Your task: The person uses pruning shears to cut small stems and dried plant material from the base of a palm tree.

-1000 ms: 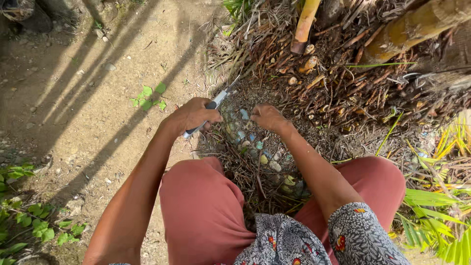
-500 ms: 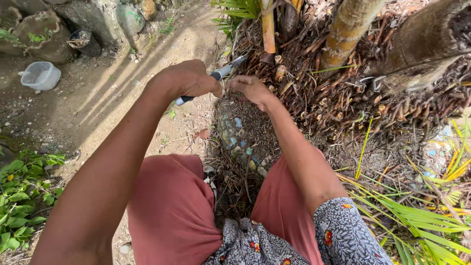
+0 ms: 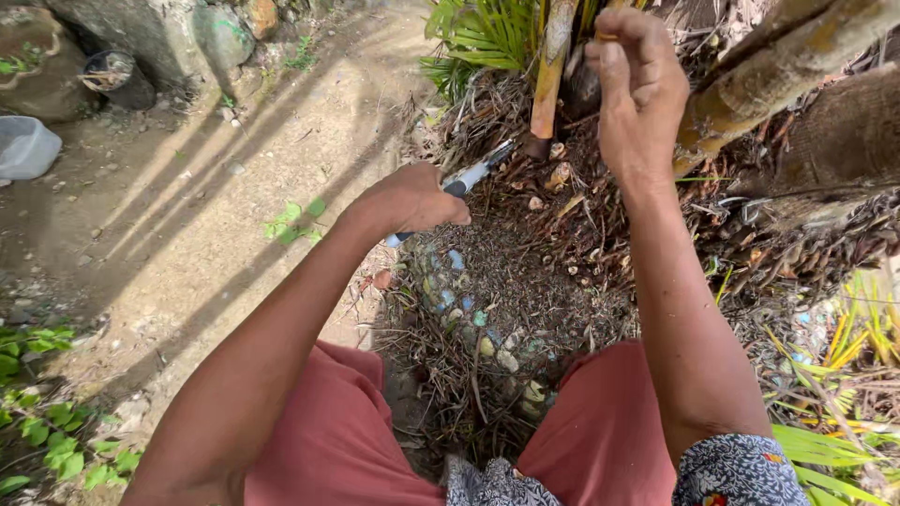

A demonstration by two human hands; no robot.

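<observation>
Fingers of the left hand are wrapping tight around the dark handle of a knife, fist closed; pale blade is sticking out past the knuckles, pointing up-right toward the base of a yellow palm stem. Blade tip is sitting just short of the stem's foot, not clearly touching.

Right hand is lifting higher, up by the stem and a thick brown trunk; its fingers are curling inward, pinching something small and orange-brown at the tips — can't tell what it is.

Below both hands: a mound of dry roots and leaf litter with pale and bluish pebbles showing along its left edge. Person is crouching over it, knees in red shorts on either side.

Left of that: bare dirt ground, a white container at the far edge, grey rocks behind, small green weeds near the left wrist.
</observation>
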